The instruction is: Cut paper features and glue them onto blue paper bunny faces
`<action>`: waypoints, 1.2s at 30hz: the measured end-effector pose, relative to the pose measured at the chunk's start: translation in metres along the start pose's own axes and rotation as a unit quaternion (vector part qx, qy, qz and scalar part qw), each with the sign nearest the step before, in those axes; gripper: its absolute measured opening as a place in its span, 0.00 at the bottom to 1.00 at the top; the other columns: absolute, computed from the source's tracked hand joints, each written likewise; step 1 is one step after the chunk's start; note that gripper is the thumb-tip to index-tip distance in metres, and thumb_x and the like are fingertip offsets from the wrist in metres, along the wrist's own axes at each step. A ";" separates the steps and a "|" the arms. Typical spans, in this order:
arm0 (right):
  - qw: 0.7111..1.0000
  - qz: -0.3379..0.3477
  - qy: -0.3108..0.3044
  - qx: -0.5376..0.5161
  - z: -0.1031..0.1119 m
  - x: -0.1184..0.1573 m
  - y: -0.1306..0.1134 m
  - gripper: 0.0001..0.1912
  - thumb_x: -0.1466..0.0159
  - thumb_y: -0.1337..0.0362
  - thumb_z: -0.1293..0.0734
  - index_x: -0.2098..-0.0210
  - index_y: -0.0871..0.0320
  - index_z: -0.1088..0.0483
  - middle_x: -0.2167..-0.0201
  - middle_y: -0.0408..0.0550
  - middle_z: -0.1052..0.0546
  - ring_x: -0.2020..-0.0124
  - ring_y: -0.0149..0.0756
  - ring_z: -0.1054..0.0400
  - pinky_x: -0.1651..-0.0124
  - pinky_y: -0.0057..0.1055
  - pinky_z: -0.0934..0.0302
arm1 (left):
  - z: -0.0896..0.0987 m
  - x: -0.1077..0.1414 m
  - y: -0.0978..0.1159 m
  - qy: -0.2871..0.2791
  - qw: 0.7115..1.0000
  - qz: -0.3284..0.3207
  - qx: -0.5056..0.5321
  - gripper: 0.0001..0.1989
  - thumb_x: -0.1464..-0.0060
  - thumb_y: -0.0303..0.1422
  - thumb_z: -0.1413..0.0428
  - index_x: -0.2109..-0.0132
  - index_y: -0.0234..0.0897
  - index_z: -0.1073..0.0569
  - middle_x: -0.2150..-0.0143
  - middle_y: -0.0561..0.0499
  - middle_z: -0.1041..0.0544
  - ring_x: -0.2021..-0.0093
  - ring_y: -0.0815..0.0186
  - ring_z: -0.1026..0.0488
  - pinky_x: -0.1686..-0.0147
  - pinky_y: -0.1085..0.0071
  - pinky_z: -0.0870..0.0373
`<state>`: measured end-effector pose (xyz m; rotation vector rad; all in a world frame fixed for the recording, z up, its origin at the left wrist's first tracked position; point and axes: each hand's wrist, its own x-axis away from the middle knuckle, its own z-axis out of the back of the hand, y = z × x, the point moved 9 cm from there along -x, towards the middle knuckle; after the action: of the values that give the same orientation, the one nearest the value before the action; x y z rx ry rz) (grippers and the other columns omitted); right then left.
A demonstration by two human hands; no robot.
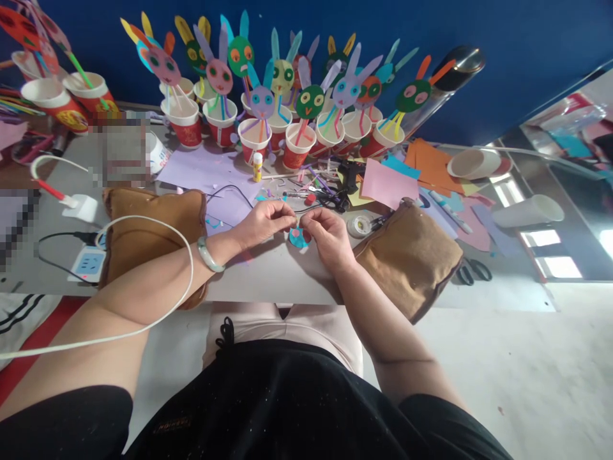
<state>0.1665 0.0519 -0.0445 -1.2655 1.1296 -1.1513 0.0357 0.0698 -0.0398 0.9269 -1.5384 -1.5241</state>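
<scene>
My left hand [268,223], with a pale bangle at the wrist, is closed in a pinch at the upper left of a small blue paper disc [301,243]. A pink round spot shows on that disc. From the other side, my right hand [330,237] is also pinched, its fingertips at the disc's upper right edge. Whatever sits between the fingertips of either hand is too small to make out. Just beyond the hands lie a red cap [310,200] and paper scraps. A roll of tape [360,225] sits right of my right hand.
Paper cups [299,156] holding rabbit-faced paper figures stand along the blue wall. Brown cushions [153,223] flank my arms. A white cable [191,255] crosses over my left forearm. A glue stick [257,167], coloured paper [390,185] and black-handled scissors [474,271] lie on the table.
</scene>
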 end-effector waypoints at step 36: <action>0.998 -0.028 -0.018 -0.051 -0.004 -0.002 0.006 0.09 0.45 0.61 0.27 0.74 0.58 0.28 0.80 0.41 0.26 0.80 0.25 0.39 0.75 0.25 0.43 | -0.002 0.000 0.001 -0.013 1.000 -0.015 -0.016 0.08 0.48 0.34 0.39 0.69 0.34 0.27 0.74 0.54 0.26 0.72 0.71 0.32 0.69 0.72 0.35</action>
<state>0.1626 0.0535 -0.0506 -1.3982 1.1437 -1.1192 0.0378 0.0686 -0.0383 0.9187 -1.5202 -1.5823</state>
